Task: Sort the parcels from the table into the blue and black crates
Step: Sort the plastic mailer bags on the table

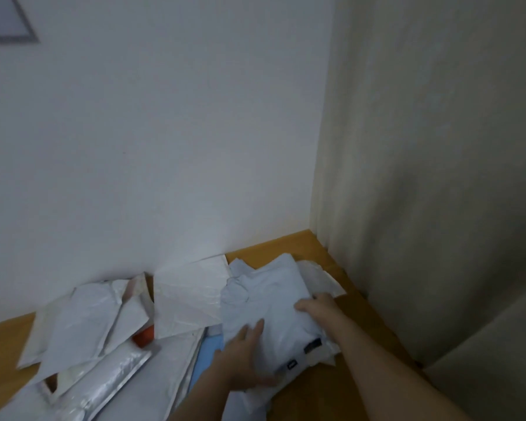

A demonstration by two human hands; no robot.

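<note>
Both hands gripping pale blue-grey plastic mailer parcel (274,305), lying at right end of wooden table (362,344). Left hand (246,357) clasping near-left edge, fingers lying on top, thumb wrapping under. Right hand (316,308) curling over far right edge. White plastic mailers (85,317) piling leftward along white wall (164,147); silver foil pouch (110,378) lying nearest camera. Crates not showing.

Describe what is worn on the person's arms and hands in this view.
Nothing is worn that shows. The left hand and right hand are bare, without gloves, rings or a watch. Both forearms are bare to the frame's lower edge; no sleeve comes into view.
</note>
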